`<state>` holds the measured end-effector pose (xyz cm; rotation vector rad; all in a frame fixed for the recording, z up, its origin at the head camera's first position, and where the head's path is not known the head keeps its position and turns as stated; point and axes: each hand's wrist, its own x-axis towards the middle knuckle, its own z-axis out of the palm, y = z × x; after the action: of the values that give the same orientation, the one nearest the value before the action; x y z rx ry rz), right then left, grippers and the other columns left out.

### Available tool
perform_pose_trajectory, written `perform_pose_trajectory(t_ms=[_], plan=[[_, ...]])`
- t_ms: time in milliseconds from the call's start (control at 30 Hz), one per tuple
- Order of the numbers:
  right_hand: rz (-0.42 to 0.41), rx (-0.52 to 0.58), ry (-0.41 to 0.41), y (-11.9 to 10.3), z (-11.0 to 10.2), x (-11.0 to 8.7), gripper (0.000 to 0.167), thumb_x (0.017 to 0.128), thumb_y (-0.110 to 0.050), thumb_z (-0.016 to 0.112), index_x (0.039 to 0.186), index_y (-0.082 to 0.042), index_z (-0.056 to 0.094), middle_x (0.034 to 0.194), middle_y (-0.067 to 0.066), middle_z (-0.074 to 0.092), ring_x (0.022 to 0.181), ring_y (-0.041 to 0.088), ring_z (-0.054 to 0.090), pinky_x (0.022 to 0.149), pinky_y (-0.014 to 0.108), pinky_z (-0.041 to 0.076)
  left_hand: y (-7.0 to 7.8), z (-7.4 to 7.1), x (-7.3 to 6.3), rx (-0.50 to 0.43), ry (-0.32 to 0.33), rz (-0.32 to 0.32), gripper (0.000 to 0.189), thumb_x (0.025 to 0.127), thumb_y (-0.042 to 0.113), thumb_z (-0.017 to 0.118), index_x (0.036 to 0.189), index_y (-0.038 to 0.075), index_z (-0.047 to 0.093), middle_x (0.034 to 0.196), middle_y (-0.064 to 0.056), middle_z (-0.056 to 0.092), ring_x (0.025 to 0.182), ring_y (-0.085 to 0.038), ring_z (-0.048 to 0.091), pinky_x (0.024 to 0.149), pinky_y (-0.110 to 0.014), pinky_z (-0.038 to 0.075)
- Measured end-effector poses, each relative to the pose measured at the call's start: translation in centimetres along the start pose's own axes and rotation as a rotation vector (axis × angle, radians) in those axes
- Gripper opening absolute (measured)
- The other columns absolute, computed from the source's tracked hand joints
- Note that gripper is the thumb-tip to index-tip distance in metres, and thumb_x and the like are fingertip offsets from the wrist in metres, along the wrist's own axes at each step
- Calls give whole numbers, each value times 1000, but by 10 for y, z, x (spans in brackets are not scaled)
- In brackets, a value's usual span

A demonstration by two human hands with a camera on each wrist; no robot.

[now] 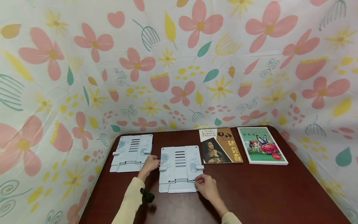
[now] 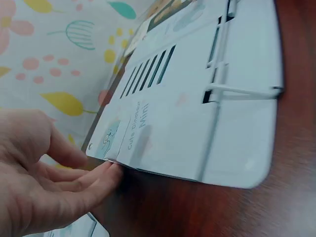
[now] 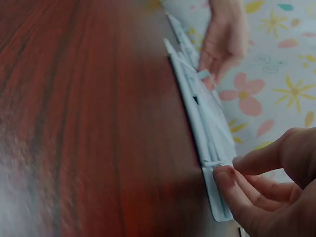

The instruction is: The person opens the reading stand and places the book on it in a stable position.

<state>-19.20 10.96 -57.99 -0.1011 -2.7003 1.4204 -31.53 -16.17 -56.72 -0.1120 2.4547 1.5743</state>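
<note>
A white folding book stand (image 1: 180, 174) with dinosaur prints, slots and a wire support lies flat on the table. My left hand (image 1: 152, 163) is at its left edge; in the left wrist view the fingertips (image 2: 114, 170) touch that edge beside a small clip, with the thumb apart. At the lower right corner, my right hand (image 1: 207, 186) pinches the stand's edge by the wire between thumb and forefinger, as the right wrist view shows, its other fingers (image 3: 264, 190) bent behind. A second, similar book stand (image 1: 120, 155) lies flat to the left.
Two books lie at the back right: a brown-and-white one with a painted portrait (image 1: 221, 146) and a green one with a butterfly and flower (image 1: 263, 144). The dark red wooden table (image 1: 265, 193) meets a flower-patterned cloth (image 1: 195, 77) behind and at both sides.
</note>
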Motion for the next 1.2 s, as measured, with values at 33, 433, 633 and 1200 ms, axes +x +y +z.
perform_pose_trajectory(t_ms=[33,433,633,1200], plan=[[1,-16,-1,0,1,0,6,78,-3,74,82,-7,73,72,0,72,63,7,64,60,25,51,0,1,4,7,7,-16,44,98,1,49,137,-20,48,122,-31,64,105,-34,69,88,-39,59],[28,-145,-58,-4,2,10,11,74,-7,80,74,-10,70,65,-3,66,63,9,58,58,29,48,-2,4,27,-53,70,-64,26,95,2,64,116,-11,69,114,-26,69,98,-31,72,80,-34,62],[4,-144,-61,-3,3,7,9,74,-6,78,74,-10,70,65,-3,65,63,9,58,60,31,48,-4,3,28,-79,66,-109,25,94,3,65,116,-9,70,117,-24,68,100,-30,71,81,-33,61],[-128,18,-24,12,6,-2,13,82,1,78,79,-9,70,70,-3,66,62,1,58,59,18,51,2,5,25,-56,85,-127,27,95,4,64,118,-11,69,120,-26,67,107,-34,69,87,-36,60]])
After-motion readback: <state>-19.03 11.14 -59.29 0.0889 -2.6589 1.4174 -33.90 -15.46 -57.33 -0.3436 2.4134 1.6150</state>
